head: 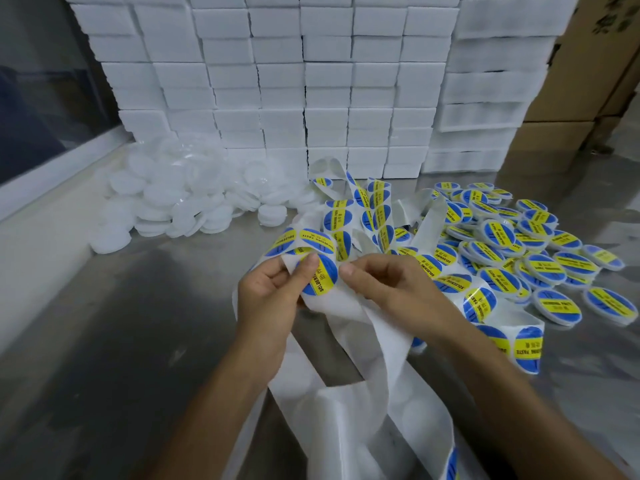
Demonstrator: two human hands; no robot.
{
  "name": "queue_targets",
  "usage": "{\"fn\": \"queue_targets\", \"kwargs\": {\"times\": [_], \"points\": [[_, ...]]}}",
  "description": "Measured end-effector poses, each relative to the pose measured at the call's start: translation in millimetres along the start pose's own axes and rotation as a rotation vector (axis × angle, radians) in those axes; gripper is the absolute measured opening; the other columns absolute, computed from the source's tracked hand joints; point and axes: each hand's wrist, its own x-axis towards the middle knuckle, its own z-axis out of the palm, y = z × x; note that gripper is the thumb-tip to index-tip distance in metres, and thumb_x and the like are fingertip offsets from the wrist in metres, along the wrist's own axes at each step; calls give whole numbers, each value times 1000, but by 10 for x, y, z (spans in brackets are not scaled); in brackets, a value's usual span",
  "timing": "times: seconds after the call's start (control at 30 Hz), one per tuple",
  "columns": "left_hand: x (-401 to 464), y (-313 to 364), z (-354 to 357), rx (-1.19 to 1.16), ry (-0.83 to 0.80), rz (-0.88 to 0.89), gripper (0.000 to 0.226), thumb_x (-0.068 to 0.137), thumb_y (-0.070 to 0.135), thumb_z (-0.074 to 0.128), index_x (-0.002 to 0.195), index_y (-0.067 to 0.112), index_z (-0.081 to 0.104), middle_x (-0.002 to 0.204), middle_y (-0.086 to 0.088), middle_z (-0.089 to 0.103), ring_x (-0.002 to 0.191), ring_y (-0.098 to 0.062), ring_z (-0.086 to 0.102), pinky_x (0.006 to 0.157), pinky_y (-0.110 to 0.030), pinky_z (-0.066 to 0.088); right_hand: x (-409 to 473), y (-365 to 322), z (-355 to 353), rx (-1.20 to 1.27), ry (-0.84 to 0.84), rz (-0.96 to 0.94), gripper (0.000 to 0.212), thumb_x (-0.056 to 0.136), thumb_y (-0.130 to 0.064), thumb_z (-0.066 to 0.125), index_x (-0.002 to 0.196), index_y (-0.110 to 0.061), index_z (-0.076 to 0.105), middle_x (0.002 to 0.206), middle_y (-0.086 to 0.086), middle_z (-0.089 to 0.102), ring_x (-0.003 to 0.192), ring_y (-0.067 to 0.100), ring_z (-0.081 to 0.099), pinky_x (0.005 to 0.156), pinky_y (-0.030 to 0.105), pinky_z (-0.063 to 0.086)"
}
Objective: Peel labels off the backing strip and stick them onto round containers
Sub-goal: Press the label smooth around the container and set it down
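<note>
A long white backing strip (349, 327) with round blue-and-yellow labels loops across the table and hangs toward me. My left hand (273, 299) pinches the strip, its thumb pressing on one blue-and-yellow label (323, 275). My right hand (388, 285) pinches the strip just right of that label, thumb tip close to the label's edge. A heap of plain white round containers (173, 199) lies at the back left. Labelled round containers (526, 244) are piled at the right.
Stacked white foam boxes (311, 81) form a wall at the back. Cardboard cartons (588, 81) stand at the far right. A window ledge (52, 174) runs along the left. The table is shiny metal (121, 323).
</note>
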Motion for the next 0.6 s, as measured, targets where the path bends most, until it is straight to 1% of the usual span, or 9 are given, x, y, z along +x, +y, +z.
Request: {"fn": "queue_targets", "kwargs": {"times": [0.03,0.1,0.2,0.23,0.3,0.4,0.5,0.57,0.6], "points": [[-7,0,-5,25,-16,1,31,65,31,77,89,10,76,93,-15,76,85,-27,73,72,-35,58,-11,-7,6,28,-12,-21,24,76,-45,70,82,-23,75,75,-9,72,71,4,63,70,18,49],[-24,-1,-1,80,-40,15,31,68,33,77,90,12,76,89,-15,76,81,-25,73,69,-36,58,-28,5,36,117,-35,-31,21,72,-35,78,89,-22,75,81,-1,75,77,11,67,77,28,54],[-36,5,13,107,-63,18,42,64,42,78,92,10,75,90,-19,74,79,-24,71,68,-37,59,-1,55,119,203,62,-9,23,80,-11,78,100,-18,70,81,18,73,72,22,67,72,35,56],[-33,13,12,96,-75,14,42,63,41,79,92,10,75,91,-18,75,80,-24,71,68,-36,59,12,73,129,223,127,2,26,82,-7,77,104,-17,66,76,18,72,68,20,65,66,31,54],[-28,15,7,87,-113,11,33,66,29,78,93,10,75,92,-16,75,80,-25,71,70,-35,59,27,96,124,235,225,-21,24,83,-5,75,103,-15,64,66,4,69,59,12,63,57,20,49],[-41,-11,37,106,-128,5,12,75,11,73,86,13,77,89,-14,76,80,-24,71,76,-35,59,39,114,93,93,284,-108,9,85,-7,74,91,-13,73,74,2,71,62,8,61,58,16,48],[-38,-36,51,138,-68,10,9,83,7,69,90,10,75,90,-15,76,84,-27,71,82,-41,58,37,137,92,-75,301,-202,9,85,-12,75,91,-18,77,87,-4,68,64,5,61,61,16,46],[-31,-30,49,159,-55,34,11,86,9,68,95,9,74,91,-12,76,87,-25,73,77,-35,58,26,153,94,-239,314,-293,12,83,-13,77,95,-19,78,103,0,61,73,9,63,66,15,46],[-31,-24,48,165,-58,50,11,87,9,67,93,12,75,90,-10,77,86,-23,73,73,-29,58,22,156,90,-309,319,-344,13,83,-14,77,96,-18,78,104,1,60,75,10,63,66,15,46]]}}
